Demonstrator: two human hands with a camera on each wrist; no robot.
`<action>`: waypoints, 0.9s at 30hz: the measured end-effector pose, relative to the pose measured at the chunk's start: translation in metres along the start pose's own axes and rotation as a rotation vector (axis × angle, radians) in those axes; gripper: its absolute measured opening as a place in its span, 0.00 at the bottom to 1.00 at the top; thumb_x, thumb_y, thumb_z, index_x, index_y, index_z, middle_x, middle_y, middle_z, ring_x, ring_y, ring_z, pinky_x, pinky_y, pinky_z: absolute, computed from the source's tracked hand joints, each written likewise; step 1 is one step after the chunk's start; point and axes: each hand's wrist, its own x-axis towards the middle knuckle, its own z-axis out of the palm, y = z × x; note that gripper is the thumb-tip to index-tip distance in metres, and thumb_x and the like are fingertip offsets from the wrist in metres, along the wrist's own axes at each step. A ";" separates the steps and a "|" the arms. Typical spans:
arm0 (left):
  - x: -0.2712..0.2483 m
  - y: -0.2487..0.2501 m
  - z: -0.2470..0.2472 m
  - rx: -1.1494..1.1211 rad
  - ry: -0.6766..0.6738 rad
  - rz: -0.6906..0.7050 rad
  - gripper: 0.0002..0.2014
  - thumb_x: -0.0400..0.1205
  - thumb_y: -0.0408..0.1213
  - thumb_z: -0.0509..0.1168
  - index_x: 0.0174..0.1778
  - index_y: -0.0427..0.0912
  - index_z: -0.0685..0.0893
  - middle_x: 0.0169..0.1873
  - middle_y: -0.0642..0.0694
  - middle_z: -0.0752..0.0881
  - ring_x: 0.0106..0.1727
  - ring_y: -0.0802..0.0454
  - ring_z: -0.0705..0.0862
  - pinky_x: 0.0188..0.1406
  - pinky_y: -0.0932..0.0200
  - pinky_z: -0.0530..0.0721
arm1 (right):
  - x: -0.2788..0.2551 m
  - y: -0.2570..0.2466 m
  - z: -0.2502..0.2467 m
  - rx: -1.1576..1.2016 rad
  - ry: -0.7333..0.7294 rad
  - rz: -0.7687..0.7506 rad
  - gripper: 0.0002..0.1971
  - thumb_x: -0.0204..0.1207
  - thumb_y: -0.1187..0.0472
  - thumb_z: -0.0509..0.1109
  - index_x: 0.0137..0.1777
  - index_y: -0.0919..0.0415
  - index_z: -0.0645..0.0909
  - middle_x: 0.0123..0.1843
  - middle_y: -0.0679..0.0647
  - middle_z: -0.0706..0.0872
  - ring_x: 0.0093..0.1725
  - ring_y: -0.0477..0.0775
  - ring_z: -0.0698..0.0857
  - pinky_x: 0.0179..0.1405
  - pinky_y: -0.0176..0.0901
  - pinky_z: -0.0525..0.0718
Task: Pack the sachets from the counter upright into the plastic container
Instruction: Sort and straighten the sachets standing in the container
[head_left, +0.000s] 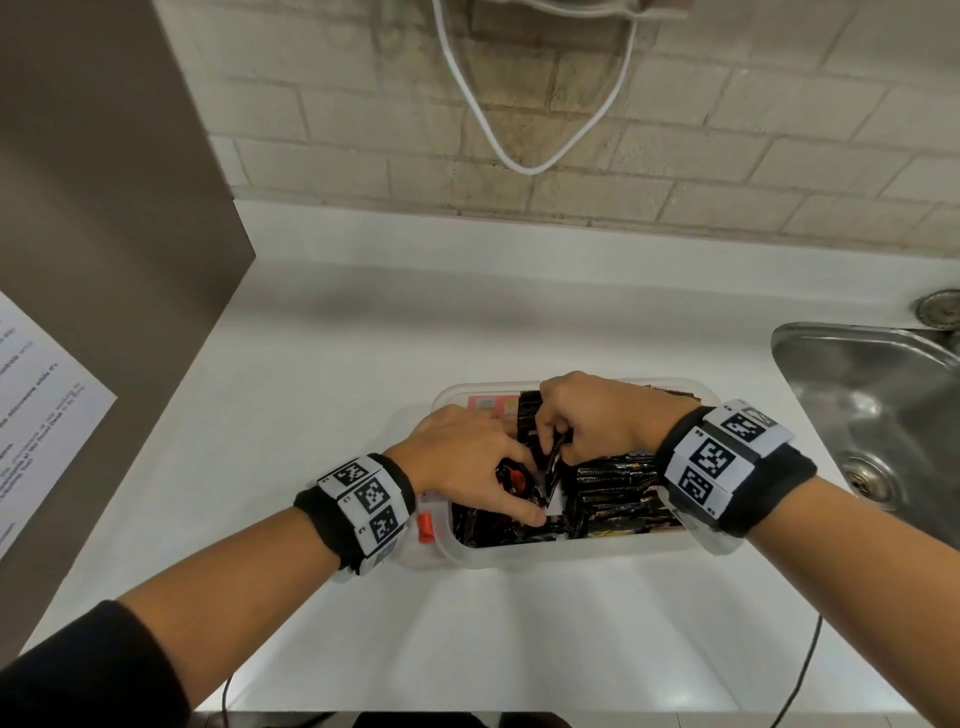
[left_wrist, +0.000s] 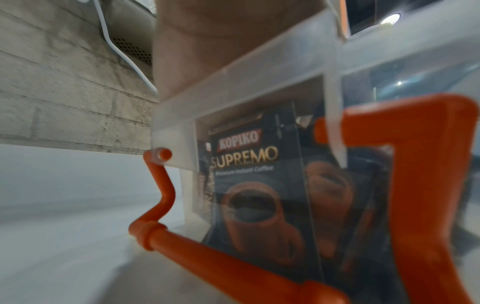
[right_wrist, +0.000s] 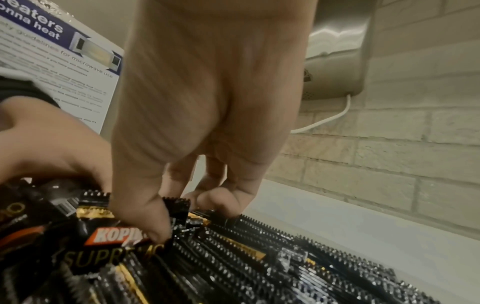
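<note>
A clear plastic container (head_left: 571, 553) stands on the white counter (head_left: 311, 415), packed with black coffee sachets (head_left: 618, 493) on edge at its right end. My right hand (head_left: 553, 441) reaches in from the right and pinches the top edge of one black sachet (right_wrist: 176, 205) between thumb and fingers. My left hand (head_left: 519, 483) reaches in from the left, thumb and fingers curled round a leaning bunch of sachets (head_left: 511, 478). In the left wrist view a sachet (left_wrist: 246, 185) shows through the container's wall (left_wrist: 233, 82).
An orange latch (head_left: 426, 527) hangs on the container's left end. A steel sink (head_left: 872, 415) lies to the right. A brown panel (head_left: 104, 260) with a paper notice (head_left: 41, 405) stands at the left. A white cable (head_left: 519, 156) hangs on the brick wall.
</note>
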 end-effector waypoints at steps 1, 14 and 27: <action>0.000 0.000 0.000 -0.003 0.002 -0.005 0.41 0.64 0.87 0.48 0.64 0.70 0.82 0.48 0.64 0.83 0.53 0.58 0.81 0.48 0.53 0.81 | 0.000 0.001 0.001 -0.009 -0.002 -0.002 0.09 0.71 0.65 0.77 0.50 0.57 0.90 0.43 0.46 0.76 0.46 0.49 0.79 0.37 0.35 0.75; 0.002 -0.001 0.003 0.011 0.046 -0.030 0.42 0.62 0.88 0.49 0.59 0.65 0.85 0.37 0.65 0.71 0.48 0.57 0.76 0.35 0.57 0.68 | 0.009 0.003 -0.004 -0.033 0.255 0.100 0.09 0.75 0.61 0.72 0.42 0.56 0.72 0.45 0.49 0.72 0.46 0.51 0.72 0.42 0.41 0.69; 0.003 -0.003 0.005 0.054 0.061 0.027 0.44 0.67 0.85 0.45 0.64 0.61 0.86 0.55 0.65 0.83 0.52 0.61 0.70 0.41 0.55 0.72 | 0.012 0.004 0.011 -0.253 0.225 0.118 0.29 0.66 0.47 0.80 0.61 0.53 0.69 0.57 0.50 0.67 0.58 0.54 0.66 0.56 0.49 0.74</action>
